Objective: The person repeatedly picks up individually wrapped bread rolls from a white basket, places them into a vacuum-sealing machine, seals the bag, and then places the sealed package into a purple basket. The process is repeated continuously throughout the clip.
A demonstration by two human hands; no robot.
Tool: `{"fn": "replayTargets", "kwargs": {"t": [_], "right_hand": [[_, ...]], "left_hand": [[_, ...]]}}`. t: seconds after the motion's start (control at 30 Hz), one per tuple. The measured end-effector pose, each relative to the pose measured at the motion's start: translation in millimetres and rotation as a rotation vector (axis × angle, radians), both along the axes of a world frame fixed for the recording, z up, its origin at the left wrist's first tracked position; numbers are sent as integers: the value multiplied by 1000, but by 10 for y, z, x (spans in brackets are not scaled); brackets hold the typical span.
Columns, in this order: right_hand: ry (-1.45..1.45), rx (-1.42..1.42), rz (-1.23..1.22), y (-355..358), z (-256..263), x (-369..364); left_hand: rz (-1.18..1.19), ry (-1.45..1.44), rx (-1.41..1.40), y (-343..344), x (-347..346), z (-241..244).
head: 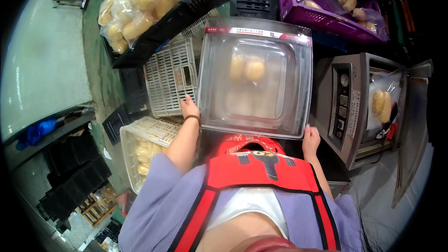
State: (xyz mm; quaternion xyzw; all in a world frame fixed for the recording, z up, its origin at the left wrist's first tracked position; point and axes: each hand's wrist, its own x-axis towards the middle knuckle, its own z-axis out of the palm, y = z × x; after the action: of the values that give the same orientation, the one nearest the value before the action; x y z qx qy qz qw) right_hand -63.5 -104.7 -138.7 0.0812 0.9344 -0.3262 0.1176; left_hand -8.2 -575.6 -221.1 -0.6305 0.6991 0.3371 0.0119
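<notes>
In front of me is a vacuum sealing machine with its clear lid point(255, 105) down; bagged peeled potatoes point(254, 69) show through it. My left hand point(190, 107) is beside the lid's left edge, next to a white plastic crate point(171, 77); whether it touches the lid is unclear. My right hand point(311, 138) is at the lid's lower right corner, fingers bent, and its contact there is not clear. To the right, a second vacuum machine point(325, 105) has its lid raised, with a bag of yellowish peeled potatoes point(382, 106) inside.
A black crate point(206, 1) at the upper left holds bagged potatoes. A purple crate point(323, 14) at the upper right holds more bags. A cream crate point(127, 154) of peeled potatoes is by my left arm. Red-handled scissors point(392, 131) lie in the right machine.
</notes>
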Motion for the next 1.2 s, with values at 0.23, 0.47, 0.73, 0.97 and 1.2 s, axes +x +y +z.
{"fn": "replayTargets", "kwargs": {"t": [0.23, 0.47, 0.73, 0.97, 1.2], "right_hand": [[-267, 216, -714, -389, -1257, -487], [-367, 425, -860, -664, -1017, -626], [-372, 444, -888, -713, -1017, -649], [-374, 469, -883, -634, -1101, -615], [-386, 459, -867, -647, -1042, -651]], "left_hand": [[-50, -303, -282, 237, -77, -306], [-44, -327, -294, 244, -61, -423], [-47, -394, -271, 230, -82, -414], [-47, -433, -223, 247, -124, -356], [-33, -436, -191, 255, -132, -340]]}}
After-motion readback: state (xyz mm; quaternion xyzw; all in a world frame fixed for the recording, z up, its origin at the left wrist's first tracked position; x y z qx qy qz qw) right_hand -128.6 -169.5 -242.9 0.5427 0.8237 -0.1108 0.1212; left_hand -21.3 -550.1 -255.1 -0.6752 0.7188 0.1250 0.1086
